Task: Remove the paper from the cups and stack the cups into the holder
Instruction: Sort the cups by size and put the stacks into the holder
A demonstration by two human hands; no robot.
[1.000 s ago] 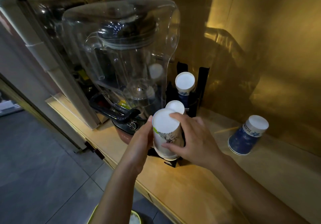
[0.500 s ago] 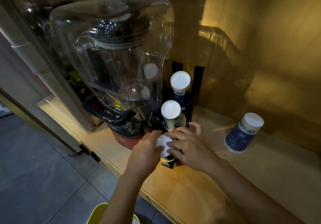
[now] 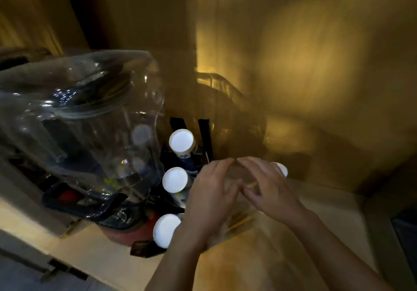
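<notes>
wooden counter [image 3: 259, 268] | cup [image 3: 281, 169] behind right hand [image 3: 268, 186] | blurred

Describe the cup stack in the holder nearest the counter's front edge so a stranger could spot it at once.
Find the big clear blender housing on the left of the wooden counter. A black holder beside it carries three upturned cup stacks in a row running away from the camera. The wanted stack is the lowest white disc in view, next to the left hand.

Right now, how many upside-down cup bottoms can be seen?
4. Three line the black holder: rear cup, middle cup, front cup. A fourth cup peeks out behind the right hand. Stacked cups beneath may be hidden.
</notes>
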